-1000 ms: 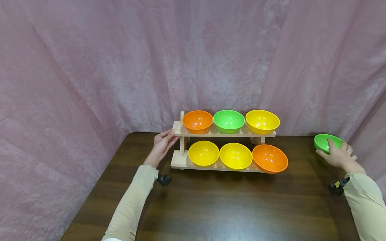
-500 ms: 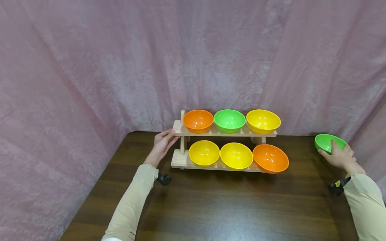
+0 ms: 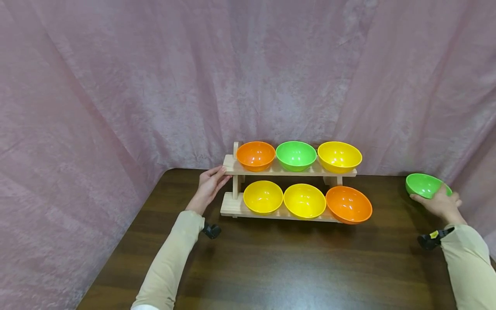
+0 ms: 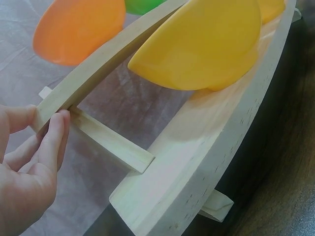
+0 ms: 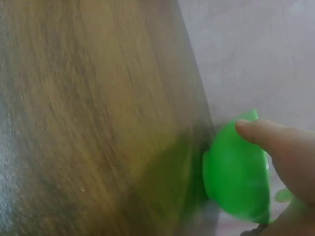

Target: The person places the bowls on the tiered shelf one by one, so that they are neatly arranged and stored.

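In the head view, my left hand [image 3: 208, 189] pinches the left end of the upper board of a two-tier wooden rack [image 3: 230, 204]. The left wrist view shows its thumb and fingers on that board end [image 4: 56, 101]. At the table's far right corner, my right hand [image 3: 441, 205] holds a green bowl [image 3: 421, 184] by its side. In the right wrist view, the thumb [image 5: 253, 130] lies against the bowl's outer wall; most of the other fingers are out of sight. The bowl looks slightly tilted; whether its base touches the table, I cannot tell.
On the upper tier stand an orange bowl [image 3: 255, 157], a green one [image 3: 296, 156] and a yellow bowl [image 3: 339, 158]. Two yellow bowls [image 3: 263, 198] and an orange bowl [image 3: 348, 206] fill the lower tier. A pink curtain [image 3: 279, 77] hangs behind the dark wooden table [image 3: 294, 262].
The right hand has shifted on the green bowl, its fingers moving toward the near right rim, and more of the inside shows. The left hand keeps its hold on the rack.
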A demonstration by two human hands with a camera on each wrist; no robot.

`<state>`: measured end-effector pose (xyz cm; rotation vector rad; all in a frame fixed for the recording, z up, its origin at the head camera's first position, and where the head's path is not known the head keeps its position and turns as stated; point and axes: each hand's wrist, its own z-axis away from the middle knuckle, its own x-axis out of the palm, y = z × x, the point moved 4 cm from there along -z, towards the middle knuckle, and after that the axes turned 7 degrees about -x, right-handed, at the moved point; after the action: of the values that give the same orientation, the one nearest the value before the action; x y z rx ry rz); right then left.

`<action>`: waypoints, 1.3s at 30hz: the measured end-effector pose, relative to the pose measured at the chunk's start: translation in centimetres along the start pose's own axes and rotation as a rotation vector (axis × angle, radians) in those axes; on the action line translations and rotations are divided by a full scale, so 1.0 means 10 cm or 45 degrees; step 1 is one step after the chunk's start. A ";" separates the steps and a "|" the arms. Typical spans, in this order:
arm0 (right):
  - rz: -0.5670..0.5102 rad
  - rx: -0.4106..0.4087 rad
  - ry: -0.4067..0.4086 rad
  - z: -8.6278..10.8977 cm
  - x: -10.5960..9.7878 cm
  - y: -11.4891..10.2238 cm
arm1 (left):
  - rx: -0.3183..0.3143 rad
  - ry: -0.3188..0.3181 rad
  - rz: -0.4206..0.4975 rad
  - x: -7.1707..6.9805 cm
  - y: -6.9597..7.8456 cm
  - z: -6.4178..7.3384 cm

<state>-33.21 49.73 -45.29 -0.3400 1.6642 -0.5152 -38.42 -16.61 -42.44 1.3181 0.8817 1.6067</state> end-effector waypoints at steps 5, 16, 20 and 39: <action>-0.107 0.120 -0.001 0.04 -0.01 0.07 | -0.012 0.002 -0.019 0.00 0.00 0.01; -0.262 0.270 0.106 0.01 -0.02 0.06 | -0.006 0.007 -0.009 0.01 0.01 0.00; -0.289 0.309 0.135 0.02 0.00 0.09 | -0.009 0.002 -0.015 0.01 0.00 0.00; -0.354 0.314 0.187 0.00 0.04 0.13 | 0.016 0.004 -0.038 0.00 0.00 0.01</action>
<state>-33.22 50.66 -46.27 -0.3600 1.6797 -0.9639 -38.35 -16.60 -42.37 1.3059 0.9104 1.5830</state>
